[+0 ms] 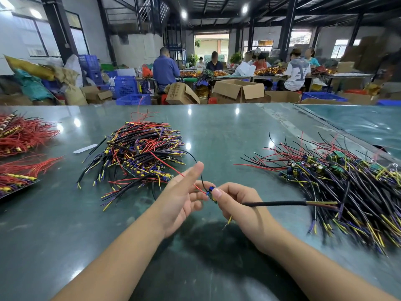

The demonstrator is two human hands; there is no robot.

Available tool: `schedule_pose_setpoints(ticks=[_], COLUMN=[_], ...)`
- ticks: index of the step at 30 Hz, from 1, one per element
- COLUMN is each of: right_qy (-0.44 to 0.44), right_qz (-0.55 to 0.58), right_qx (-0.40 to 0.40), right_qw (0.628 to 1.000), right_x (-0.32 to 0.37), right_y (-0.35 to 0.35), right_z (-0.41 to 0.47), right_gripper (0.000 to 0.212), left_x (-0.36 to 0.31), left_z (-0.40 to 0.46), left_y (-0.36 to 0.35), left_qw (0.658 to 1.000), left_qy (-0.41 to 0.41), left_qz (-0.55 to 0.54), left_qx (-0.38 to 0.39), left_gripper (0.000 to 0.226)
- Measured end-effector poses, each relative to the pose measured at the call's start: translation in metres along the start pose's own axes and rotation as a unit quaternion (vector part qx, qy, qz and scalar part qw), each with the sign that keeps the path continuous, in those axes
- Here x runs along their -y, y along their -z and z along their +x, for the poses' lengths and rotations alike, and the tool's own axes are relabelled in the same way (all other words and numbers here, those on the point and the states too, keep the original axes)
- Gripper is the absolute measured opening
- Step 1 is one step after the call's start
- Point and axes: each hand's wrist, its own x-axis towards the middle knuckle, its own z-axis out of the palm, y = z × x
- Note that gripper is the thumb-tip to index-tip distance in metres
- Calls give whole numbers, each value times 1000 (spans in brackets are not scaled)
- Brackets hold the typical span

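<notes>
Both hands meet above the green table (217,135). Between them is a small circuit board (211,193) with a blue capacitor, a red wire, a thin black wire and a black sleeved cable (280,203) running to the right. My right hand (238,203) pinches the board with thumb and fingers, and the cable passes through its grip. My left hand (184,194) touches the board's left end with its lower fingertips, while its index finger points up straight. A yellow wire tip hangs below my right hand.
A heap of wired boards (141,153) lies ahead left, and a larger heap (347,187) spreads at the right. Red-wired bundles (19,135) sit at the far left. A white strip (85,148) lies near the middle heap. Several people work at tables behind, among cardboard boxes (238,90) and blue crates.
</notes>
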Motion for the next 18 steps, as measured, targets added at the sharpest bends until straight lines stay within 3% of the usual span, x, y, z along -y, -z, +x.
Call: schedule_pose_setpoints(ticks=[4, 9, 18], right_qy=[2, 6, 14], right_qz=[-15, -52, -78], right_qx=[5, 15, 46], right_qw=[1000, 999, 996], right_x=[-3, -3, 0], right_y=[-1, -1, -2], right_z=[0, 1, -1], right_gripper=[24, 27, 33], left_x=[5, 2, -2], left_z=[-2, 1, 13], left_y=[-4, 0, 18], left_qw=[993, 970, 942], left_qy=[-54, -117, -175], left_qz=[109, 207, 198], left_qx=[10, -49, -206], left_gripper=[20, 26, 29])
